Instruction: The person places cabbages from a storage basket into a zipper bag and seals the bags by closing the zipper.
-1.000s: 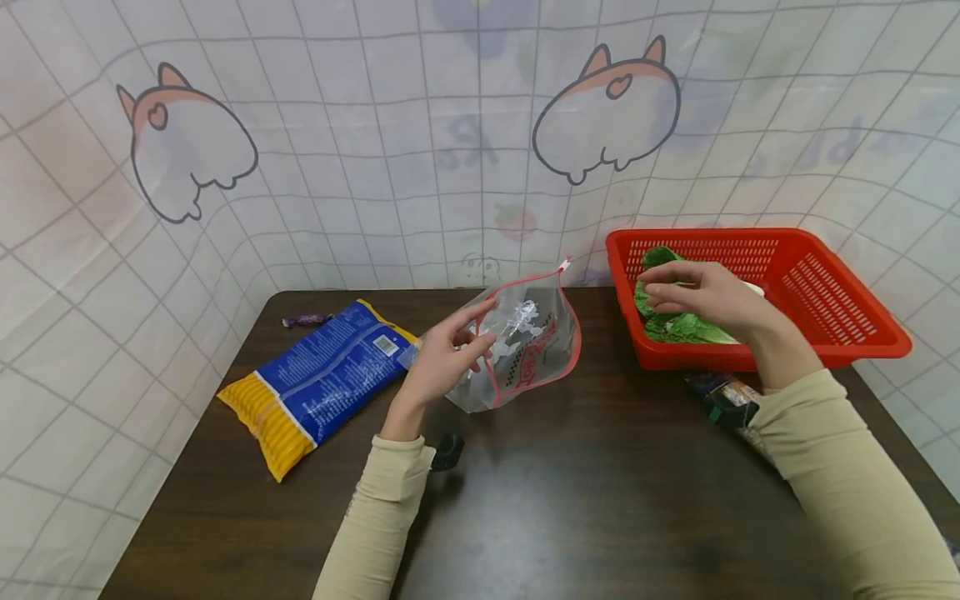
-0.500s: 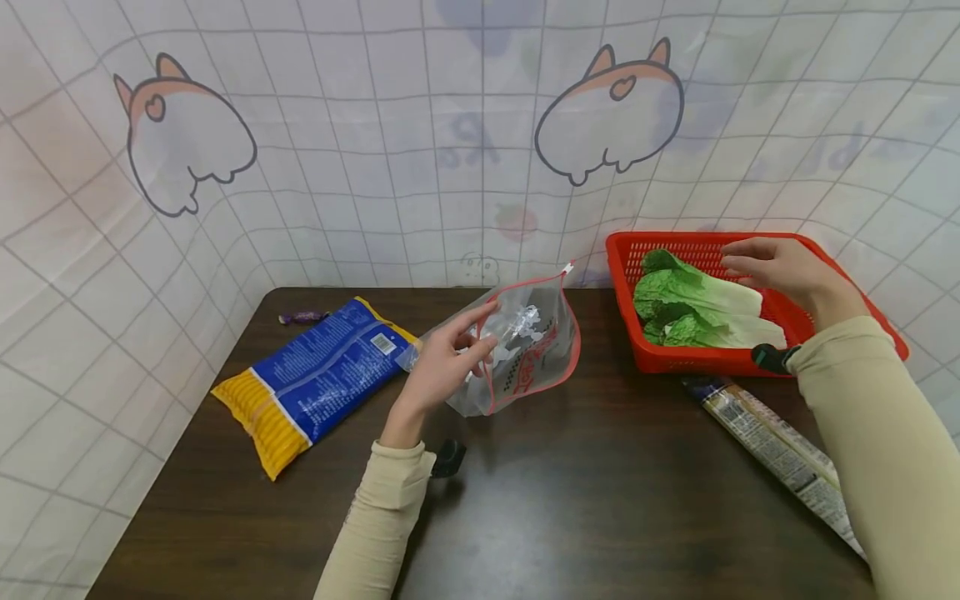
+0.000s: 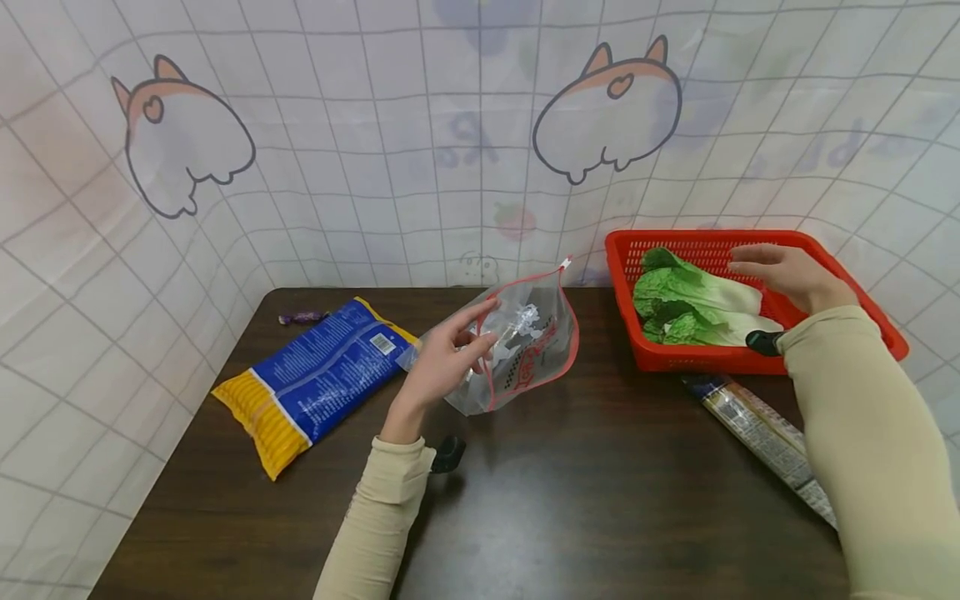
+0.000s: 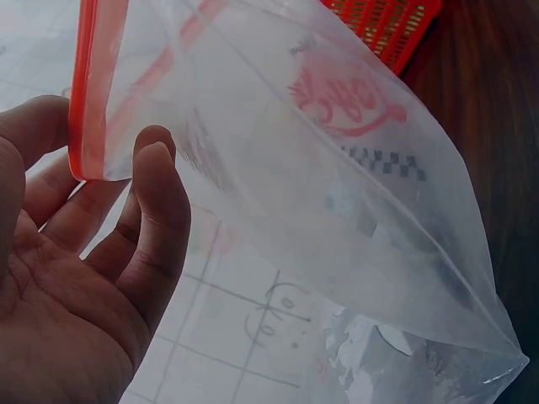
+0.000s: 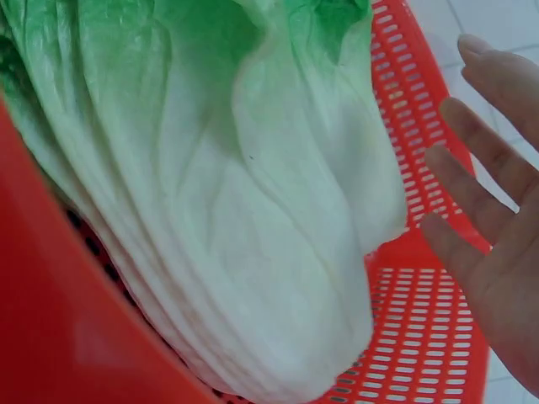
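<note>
My left hand (image 3: 442, 367) holds a clear zip bag (image 3: 536, 354) by its red zipper edge (image 4: 88, 93); the bag's mouth gapes and red lettering shows on its side. Two napa cabbages (image 3: 697, 292), leafy green at one end and white at the other, lie in a red plastic basket (image 3: 697, 360). Over the basket's right part, beside the white ends, is my right hand (image 3: 795, 275), its fingers (image 5: 480, 151) spread and nothing in them. From the right wrist, a cabbage (image 5: 244, 227) fills the middle of the view, apart from the fingertips.
A blue and yellow packet (image 3: 322, 371) lies on the dark table (image 3: 600, 500) at left, with a small purple wrapped piece (image 3: 303, 317) behind it. A long printed packet (image 3: 757, 433) lies in front of the basket, partly under the right sleeve. A patterned curtain (image 3: 375, 167) stands behind.
My right hand has moved right, from over the leafy ends to beside the white ends, uncovering the cabbages; lately it has barely shifted. The left hand and bag stay almost still.
</note>
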Motion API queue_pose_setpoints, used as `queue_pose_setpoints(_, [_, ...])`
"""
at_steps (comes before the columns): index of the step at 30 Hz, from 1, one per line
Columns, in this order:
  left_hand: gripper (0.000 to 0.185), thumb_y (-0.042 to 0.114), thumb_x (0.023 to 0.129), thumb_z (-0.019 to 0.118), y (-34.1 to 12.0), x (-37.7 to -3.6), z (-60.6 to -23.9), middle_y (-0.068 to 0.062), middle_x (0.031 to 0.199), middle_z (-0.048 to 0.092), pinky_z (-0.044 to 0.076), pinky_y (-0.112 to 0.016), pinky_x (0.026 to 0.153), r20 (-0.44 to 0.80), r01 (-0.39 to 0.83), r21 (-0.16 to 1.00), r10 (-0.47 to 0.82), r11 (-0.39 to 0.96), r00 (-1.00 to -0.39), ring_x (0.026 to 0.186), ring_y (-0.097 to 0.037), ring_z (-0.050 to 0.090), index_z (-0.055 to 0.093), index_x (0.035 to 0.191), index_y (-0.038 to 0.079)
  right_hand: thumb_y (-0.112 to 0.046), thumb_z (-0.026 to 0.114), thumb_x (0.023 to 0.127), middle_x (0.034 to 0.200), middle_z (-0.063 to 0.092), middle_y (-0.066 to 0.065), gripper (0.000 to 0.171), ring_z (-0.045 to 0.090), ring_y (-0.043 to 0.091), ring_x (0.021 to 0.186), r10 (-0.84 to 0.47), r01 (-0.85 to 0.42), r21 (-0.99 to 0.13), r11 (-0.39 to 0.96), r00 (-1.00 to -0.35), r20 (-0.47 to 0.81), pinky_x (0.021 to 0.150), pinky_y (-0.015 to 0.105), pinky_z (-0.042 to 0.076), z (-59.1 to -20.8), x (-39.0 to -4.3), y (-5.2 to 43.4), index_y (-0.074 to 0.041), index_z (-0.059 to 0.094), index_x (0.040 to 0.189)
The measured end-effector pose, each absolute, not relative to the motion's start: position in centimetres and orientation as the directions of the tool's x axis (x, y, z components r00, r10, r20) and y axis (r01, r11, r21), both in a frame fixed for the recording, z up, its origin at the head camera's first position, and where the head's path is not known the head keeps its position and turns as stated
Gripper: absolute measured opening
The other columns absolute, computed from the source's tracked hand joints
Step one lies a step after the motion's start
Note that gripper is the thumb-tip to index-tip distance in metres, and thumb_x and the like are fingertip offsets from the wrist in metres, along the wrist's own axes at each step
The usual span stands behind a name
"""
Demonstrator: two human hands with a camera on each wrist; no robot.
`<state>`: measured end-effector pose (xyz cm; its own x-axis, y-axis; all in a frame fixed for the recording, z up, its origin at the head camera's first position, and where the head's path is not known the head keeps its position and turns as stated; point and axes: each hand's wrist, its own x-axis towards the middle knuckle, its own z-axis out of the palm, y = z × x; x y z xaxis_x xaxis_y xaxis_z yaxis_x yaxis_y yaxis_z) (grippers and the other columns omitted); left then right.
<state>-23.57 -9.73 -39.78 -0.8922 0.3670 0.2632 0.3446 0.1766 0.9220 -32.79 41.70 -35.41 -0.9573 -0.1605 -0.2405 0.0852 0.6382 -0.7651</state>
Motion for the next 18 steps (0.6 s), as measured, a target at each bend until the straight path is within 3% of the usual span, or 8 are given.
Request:
queue_pose_setpoints(3, [0.048, 0.025, 0.098, 0.062, -9.6, -23.6, -39.7, -0.009, 0.101, 0.065, 0.044, -0.036, 0.048, 0.249, 0.331, 0.925, 0.364, 0.185, -0.898, 0.068, -0.027, 0.062, 0.051, 0.144, 0.028, -0.045, 0.054, 0.098, 0.155, 0.022, 0.023, 0.075, 0.016, 0.044, 0.142, -0.173, 0.077, -0.759, 0.646, -0.954, -0.245, 0.11, 0.063, 0.017, -36.0, -33.1, 41.7, -0.003, 0.026, 0.153])
queue_pose_setpoints(8, [0.049, 0.023, 0.098, 0.062, -9.4, -23.6, -39.7, -0.007, 0.121, 0.06, 0.045, -0.036, 0.051, 0.242, 0.329, 0.926, 0.378, 0.186, -0.893, 0.073, -0.028, 0.062, 0.05, 0.145, 0.025, -0.038, 0.057, 0.099, 0.152, 0.028, 0.022, 0.068, 0.018, 0.04, 0.141, -0.191, 0.085, -0.788, 0.609, -0.949, -0.25, 0.112, 0.061, 0.018, -37.1, -33.5, 41.7, -0.001, 0.033, 0.151])
queue_pose_setpoints(13, [0.049, 0.026, 0.098, 0.062, -9.1, -23.8, -39.7, -0.001, 0.132, 0.057, 0.041, -0.032, 0.048, 0.235, 0.334, 0.919, 0.388, 0.21, -0.891, 0.071, -0.027, 0.062, 0.05, 0.145, 0.027, -0.03, 0.059, 0.099, 0.155, 0.023, 0.026, 0.065, 0.01, 0.049, 0.142, -0.263, 0.071, -0.765, 0.641, -0.915, -0.305, 0.107, 0.069, 0.014, -37.1, -33.9, 41.6, 0.0, 0.034, 0.15])
queue_pose_setpoints(18, [0.048, 0.028, 0.097, 0.062, -9.1, -23.9, -39.6, -0.001, 0.121, 0.059, 0.038, -0.03, 0.047, 0.234, 0.336, 0.918, 0.394, 0.211, -0.889, 0.07, -0.027, 0.062, 0.051, 0.144, 0.029, -0.026, 0.059, 0.099, 0.154, 0.024, 0.029, 0.061, 0.011, 0.052, 0.14, -0.317, 0.037, -0.705, 0.708, -0.875, -0.365, 0.102, 0.073, 0.017, -36.9, -33.8, 41.5, 0.0, 0.036, 0.149])
